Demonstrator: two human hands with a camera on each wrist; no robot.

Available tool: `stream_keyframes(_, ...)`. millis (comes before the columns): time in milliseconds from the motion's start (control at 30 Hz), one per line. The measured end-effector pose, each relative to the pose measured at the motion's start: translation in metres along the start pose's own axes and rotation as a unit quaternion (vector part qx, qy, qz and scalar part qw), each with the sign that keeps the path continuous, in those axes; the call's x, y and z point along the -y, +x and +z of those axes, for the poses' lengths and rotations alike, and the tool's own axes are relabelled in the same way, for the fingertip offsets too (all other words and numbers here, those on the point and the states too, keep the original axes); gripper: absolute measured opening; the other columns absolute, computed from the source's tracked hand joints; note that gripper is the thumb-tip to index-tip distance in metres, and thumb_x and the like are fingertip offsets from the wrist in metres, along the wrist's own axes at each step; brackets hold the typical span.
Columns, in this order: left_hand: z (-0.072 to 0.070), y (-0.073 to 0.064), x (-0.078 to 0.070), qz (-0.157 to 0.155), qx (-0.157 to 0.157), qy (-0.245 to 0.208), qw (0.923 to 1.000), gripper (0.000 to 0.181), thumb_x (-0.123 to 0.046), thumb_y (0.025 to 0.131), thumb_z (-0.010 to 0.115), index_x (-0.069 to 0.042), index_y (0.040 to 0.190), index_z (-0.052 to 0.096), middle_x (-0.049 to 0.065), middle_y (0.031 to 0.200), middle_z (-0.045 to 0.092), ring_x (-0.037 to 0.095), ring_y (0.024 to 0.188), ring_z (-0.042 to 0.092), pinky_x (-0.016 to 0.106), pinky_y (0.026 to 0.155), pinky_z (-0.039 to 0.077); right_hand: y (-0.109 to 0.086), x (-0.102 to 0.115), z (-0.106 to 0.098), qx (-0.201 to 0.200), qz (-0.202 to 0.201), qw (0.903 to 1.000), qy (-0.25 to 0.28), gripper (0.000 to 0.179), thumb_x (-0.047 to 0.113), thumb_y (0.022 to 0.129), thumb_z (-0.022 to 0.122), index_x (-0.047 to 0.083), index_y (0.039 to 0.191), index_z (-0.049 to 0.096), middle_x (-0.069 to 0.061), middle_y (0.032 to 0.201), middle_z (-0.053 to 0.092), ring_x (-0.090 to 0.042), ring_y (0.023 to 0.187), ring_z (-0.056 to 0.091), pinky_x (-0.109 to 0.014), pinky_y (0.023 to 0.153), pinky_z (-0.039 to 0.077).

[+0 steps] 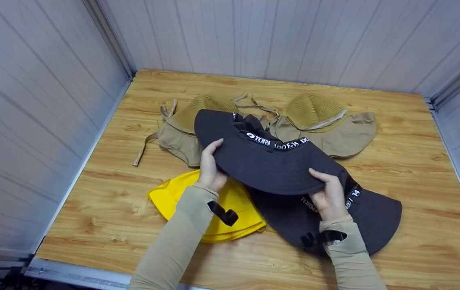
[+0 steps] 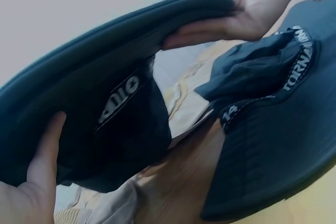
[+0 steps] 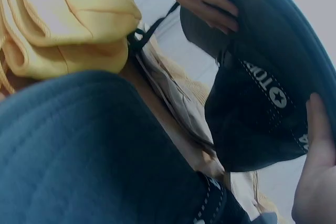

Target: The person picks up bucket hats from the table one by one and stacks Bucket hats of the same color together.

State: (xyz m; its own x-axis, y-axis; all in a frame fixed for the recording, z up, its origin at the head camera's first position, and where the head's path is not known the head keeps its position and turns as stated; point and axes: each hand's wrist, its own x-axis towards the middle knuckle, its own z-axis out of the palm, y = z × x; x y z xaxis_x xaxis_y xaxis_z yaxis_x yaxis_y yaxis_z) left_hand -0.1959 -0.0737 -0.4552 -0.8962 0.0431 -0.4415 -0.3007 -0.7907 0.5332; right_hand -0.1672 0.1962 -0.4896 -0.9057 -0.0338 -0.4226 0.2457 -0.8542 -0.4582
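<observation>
A dark grey wide-brimmed sun hat (image 1: 270,171) is held up over the table, its white-lettered inner band facing upward. My left hand (image 1: 212,171) grips the near edge of its brim, thumb on top. Further right along the same brim, my right hand (image 1: 328,193) pinches it with the thumb above and the fingers below. In the left wrist view the hat's crown (image 2: 136,150) hangs down under the brim. A second dark hat (image 1: 379,217) with similar lettering lies on the table below my right hand and is partly covered by it.
Yellow hats (image 1: 230,213), stacked, lie below my left forearm. Behind the held hat are two khaki hats with mustard crowns, one at the left (image 1: 177,143) and one at the right (image 1: 314,112), with loose ties. Pale panel walls (image 1: 254,40) border the wooden table (image 1: 105,209).
</observation>
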Motion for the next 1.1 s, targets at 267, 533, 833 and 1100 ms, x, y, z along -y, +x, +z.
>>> stream_keyframes(267,-0.003,0.000,-0.007,0.018,-0.018,0.000,0.9997,0.050,-0.018,0.099,0.048,-0.011,0.148,0.039,0.006,0.138,0.055,0.018,0.118,0.057,0.030,0.106,0.044,-0.002,0.010,-0.003,-0.014,0.009,0.9997,-0.015,0.042,-0.019,0.092,0.042,0.005,0.127,0.041,-0.003,0.108,0.066,-0.016,0.097,0.067,-0.028,0.085,0.055)
stream_keyframes(533,-0.001,0.000,-0.005,0.030,-0.026,-0.010,0.9991,0.058,-0.012,0.098,0.052,-0.013,0.153,0.032,0.003,0.147,0.049,0.020,0.130,0.052,0.031,0.110,0.042,-0.005,0.012,-0.002,-0.013,-0.019,0.9987,-0.045,0.051,-0.018,0.092,0.041,0.006,0.138,0.035,-0.001,0.120,0.058,-0.014,0.100,0.066,-0.027,0.087,0.055)
stream_keyframes(833,-0.002,-0.004,-0.003,0.021,-0.019,0.020,0.9994,0.069,-0.007,0.092,0.050,-0.010,0.155,0.022,0.006,0.153,0.040,0.023,0.132,0.049,0.035,0.112,0.040,-0.013,0.025,-0.007,0.004,-0.035,0.9911,-0.128,0.070,-0.012,0.097,0.037,0.008,0.158,0.009,-0.004,0.155,0.027,-0.010,0.106,0.063,-0.024,0.093,0.052)
stream_keyframes(1100,0.001,-0.003,-0.001,0.026,0.015,0.047,0.9984,0.072,-0.008,0.094,0.051,-0.008,0.157,0.017,0.003,0.162,0.027,0.019,0.143,0.037,0.030,0.116,0.034,-0.018,0.045,-0.016,-0.008,-0.061,0.9883,-0.140,0.048,-0.016,0.092,0.050,0.008,0.132,0.041,0.000,0.112,0.067,-0.015,0.095,0.069,-0.028,0.083,0.057)
